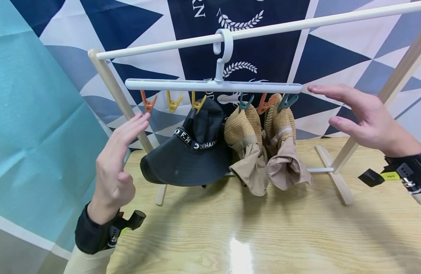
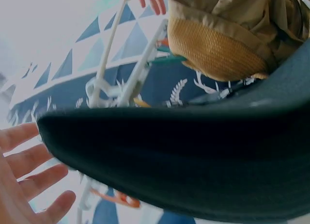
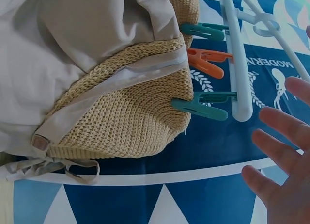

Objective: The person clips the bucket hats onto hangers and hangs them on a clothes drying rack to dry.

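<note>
A white clip hanger (image 1: 213, 86) hangs by its hook from a rack. At its left half, a yellow clip (image 1: 198, 103) grips a black wide-brimmed hat (image 1: 186, 160). Two straw hats with fabric brims hang at the right: a tan one (image 1: 244, 129) and a pinkish-beige one (image 1: 287, 152), held by teal and orange clips. My left hand (image 1: 116, 163), fingers extended, is raised left of the black hat, below an orange clip (image 1: 149, 102); it holds nothing. Past the hanger's right end, my right hand (image 1: 364, 118) is held up with fingers spread, apart from the hats.
The rack has a white top rail (image 1: 299, 26) and wooden legs (image 1: 119, 102) standing on a wood-grain surface (image 1: 196, 228). Behind it hangs a blue and white patterned cloth (image 1: 351, 61). Another yellow clip (image 1: 174, 102) hangs between the orange clip and the black hat's clip.
</note>
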### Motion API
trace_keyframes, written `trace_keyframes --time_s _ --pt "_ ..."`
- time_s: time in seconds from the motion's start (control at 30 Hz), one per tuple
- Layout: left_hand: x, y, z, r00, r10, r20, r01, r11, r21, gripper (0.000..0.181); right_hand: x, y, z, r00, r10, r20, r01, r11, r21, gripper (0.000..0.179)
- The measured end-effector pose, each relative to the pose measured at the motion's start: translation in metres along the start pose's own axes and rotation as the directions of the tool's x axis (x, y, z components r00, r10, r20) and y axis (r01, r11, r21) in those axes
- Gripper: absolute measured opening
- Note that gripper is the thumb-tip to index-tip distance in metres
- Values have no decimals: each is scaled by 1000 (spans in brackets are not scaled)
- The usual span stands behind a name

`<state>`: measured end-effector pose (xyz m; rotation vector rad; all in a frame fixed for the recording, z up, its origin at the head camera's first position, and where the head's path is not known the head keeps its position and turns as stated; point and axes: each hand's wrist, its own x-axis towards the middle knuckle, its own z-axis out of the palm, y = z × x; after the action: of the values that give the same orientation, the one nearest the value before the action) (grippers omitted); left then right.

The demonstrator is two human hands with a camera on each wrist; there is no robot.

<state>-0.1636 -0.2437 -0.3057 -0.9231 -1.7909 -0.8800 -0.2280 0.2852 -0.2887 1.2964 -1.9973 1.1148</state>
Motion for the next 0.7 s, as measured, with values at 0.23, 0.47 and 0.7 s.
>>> trace_keyframes --time_s 0.23,0.47,0.7 --pt "8 17 6 988 148 49 -152 985 83 102 0 0 2 1000 -13 -17 13 1000 -20 51" --pt "19 34 20 933 315 174 -353 896 268 98 0 -3 2 1000 13 -18 -13 1000 11 53" --pt "16 47 32 837 439 328 -543 741 395 100 -2 -2 5 1000 -4 -18 5 1000 19 53"
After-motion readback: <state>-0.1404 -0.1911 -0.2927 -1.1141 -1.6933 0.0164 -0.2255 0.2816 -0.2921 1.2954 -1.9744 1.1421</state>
